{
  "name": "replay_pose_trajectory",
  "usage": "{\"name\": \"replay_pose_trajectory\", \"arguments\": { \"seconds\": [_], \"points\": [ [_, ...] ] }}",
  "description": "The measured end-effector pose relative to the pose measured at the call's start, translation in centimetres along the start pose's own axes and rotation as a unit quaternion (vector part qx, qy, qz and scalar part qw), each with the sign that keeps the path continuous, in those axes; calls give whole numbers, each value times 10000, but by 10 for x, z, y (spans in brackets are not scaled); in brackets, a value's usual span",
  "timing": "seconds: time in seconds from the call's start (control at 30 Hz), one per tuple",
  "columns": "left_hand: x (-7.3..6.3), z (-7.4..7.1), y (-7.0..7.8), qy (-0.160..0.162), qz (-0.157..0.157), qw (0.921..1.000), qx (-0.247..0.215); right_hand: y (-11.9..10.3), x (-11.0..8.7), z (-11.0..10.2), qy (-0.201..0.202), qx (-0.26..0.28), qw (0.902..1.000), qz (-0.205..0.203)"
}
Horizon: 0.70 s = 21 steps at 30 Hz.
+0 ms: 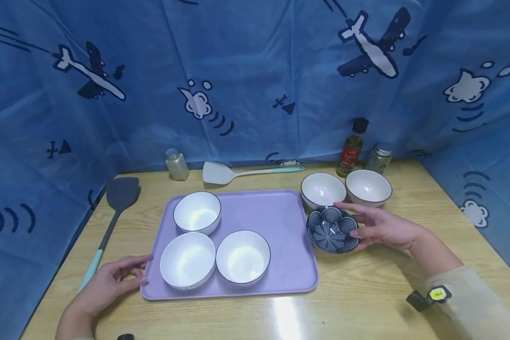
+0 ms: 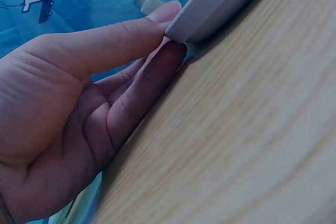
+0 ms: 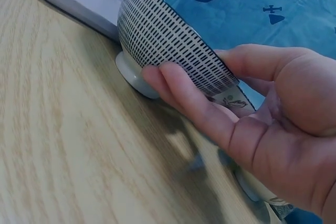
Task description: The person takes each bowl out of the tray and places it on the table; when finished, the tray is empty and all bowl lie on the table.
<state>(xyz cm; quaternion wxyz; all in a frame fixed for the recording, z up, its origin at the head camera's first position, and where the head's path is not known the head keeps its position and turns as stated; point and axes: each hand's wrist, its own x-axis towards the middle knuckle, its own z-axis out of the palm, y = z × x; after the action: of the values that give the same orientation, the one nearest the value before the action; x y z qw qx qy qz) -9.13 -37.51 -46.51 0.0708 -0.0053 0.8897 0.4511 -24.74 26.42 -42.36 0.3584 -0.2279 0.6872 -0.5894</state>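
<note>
My right hand [image 1: 384,227] grips a small bowl [image 1: 329,231] with a dark blue flower pattern inside. In the right wrist view the bowl's outside [image 3: 163,40] shows rows of dark dashes, with the thumb at its rim and fingers against its side. Its white foot sits close over the table, beside the tray's right edge. My left hand [image 1: 110,282] pinches the left rim of a lilac tray [image 1: 263,208], thumb on top and a finger beneath, as the left wrist view shows. On the tray stand three white bowls: one behind [image 1: 197,211], two in front [image 1: 188,259] [image 1: 243,256].
Two more white bowls [image 1: 323,189] [image 1: 368,186] stand behind the patterned one. Further back are an oil bottle [image 1: 350,151] and a spice jar [image 1: 379,158]. A white spatula [image 1: 221,174] and a glass shaker [image 1: 177,165] lie and stand behind the tray; a dark spatula [image 1: 121,193] lies left.
</note>
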Motion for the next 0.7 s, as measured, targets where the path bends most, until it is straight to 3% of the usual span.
{"name": "replay_pose_trajectory", "arguments": {
  "seconds": [0.2,0.43,0.7],
  "points": [
    [-1,1,0,10,48,9999,-91,1,0,-2,7,146,9999,44],
    [0,0,1,27,-207,9998,41,4,3,-6,-104,368,9993,-39],
    [0,-1,0,12,-72,10000,51,-4,-8,-8,547,-687,9959,225]
  ]
}}
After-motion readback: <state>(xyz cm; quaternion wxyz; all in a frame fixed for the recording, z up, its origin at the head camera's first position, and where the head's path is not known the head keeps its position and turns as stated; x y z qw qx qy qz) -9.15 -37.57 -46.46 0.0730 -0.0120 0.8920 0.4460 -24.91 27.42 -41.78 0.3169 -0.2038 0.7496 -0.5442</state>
